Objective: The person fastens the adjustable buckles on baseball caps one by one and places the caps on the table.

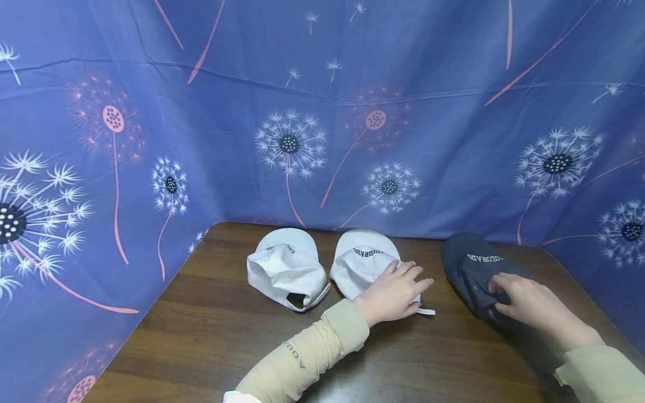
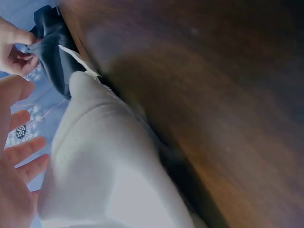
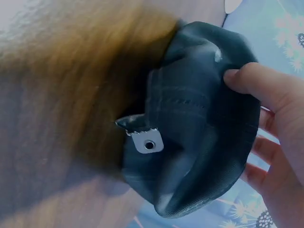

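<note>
Three caps lie in a row. My left hand [image 1: 395, 291] is over the right side of the middle white cap [image 1: 355, 271], which carries dark lettering. In the left wrist view its spread fingers [image 2: 29, 151] stand beside the white crown and do not curl round it. At the right, my right hand [image 1: 536, 302] pinches the crown of a dark cap [image 1: 466, 274] lettered "COLORADO". The right wrist view shows the thumb [image 3: 242, 78] on one side of the dark fabric and the other fingers partly hidden behind it. A strap end with a metal eyelet [image 3: 149, 145] sticks out.
Another white cap [image 1: 287, 274], its crown dented, sits to the left of the middle one. The brown wooden table [image 1: 201, 336] ends at a blue dandelion-print cloth [image 1: 227, 140] hanging at the back and sides.
</note>
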